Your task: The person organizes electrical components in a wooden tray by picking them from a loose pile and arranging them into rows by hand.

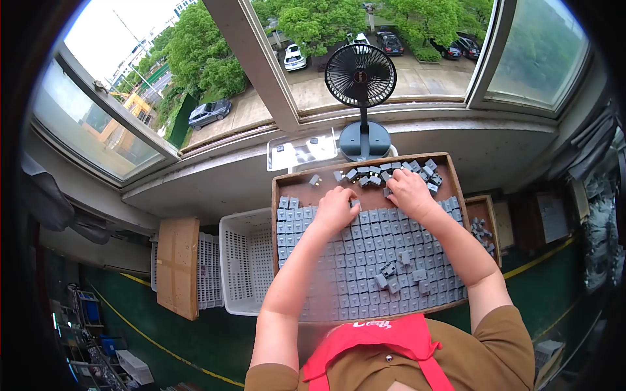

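Note:
A wooden tray [297, 184] in front of me holds tight rows of small grey plastic blocks [365, 244], with more loose grey blocks [373, 174] scattered along its far side. My left hand [335, 210] is at the far edge of the rows, its fingers closed around a grey block [355, 203]. To its right, my right hand [411, 194] reaches in among the loose pieces, thumb and fingers pinching another grey block [387, 193]. Several stray blocks [392, 284] lie on top of the rows nearer to me.
A black fan [365, 140] stands beyond the tray by the window, beside a clear plastic box [301, 151]. On the left are a white perforated basket [246, 260] and a cardboard piece [177, 267]. A smaller wooden box [479, 207] with grey pieces sits at right.

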